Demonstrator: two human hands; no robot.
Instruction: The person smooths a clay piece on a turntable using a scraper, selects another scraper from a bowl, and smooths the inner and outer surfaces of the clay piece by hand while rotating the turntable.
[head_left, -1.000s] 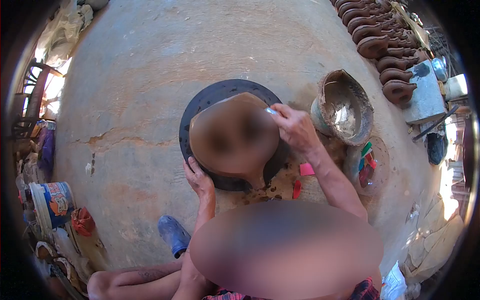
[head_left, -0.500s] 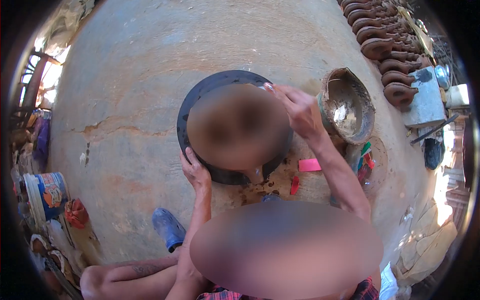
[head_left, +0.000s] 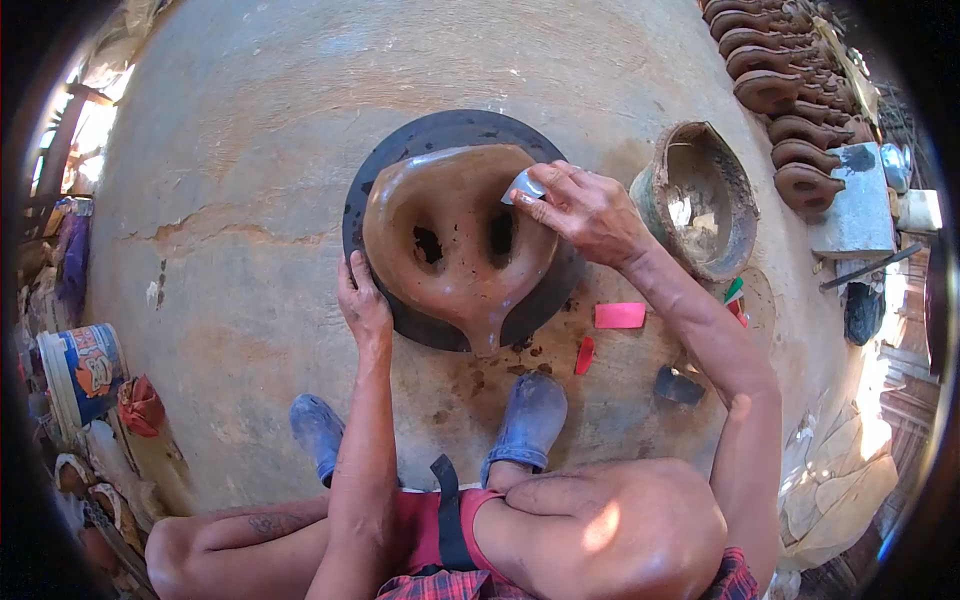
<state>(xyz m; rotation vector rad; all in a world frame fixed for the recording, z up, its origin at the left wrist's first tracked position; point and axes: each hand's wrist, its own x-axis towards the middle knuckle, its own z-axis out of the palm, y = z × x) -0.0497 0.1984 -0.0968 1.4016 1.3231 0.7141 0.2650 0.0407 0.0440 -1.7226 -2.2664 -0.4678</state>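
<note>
Brown clay piece [head_left: 455, 235] on black disc [head_left: 380, 180]. Pale scraper [head_left: 524, 185]. Pink card [head_left: 620, 315], red scrap [head_left: 585, 355]. Blue shoes [head_left: 530, 415]. Red-checked shorts [head_left: 440, 585]. Orange-and-blue printed bucket [head_left: 85, 370]. Dark brown pots [head_left: 790, 110].

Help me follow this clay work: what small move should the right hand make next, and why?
Probably draw the small pale scraper down the brown clay piece's right shoulder. The right hand pinches it against the upper edge there, while the left hand steadies the piece's left side on the round black disc.
</note>
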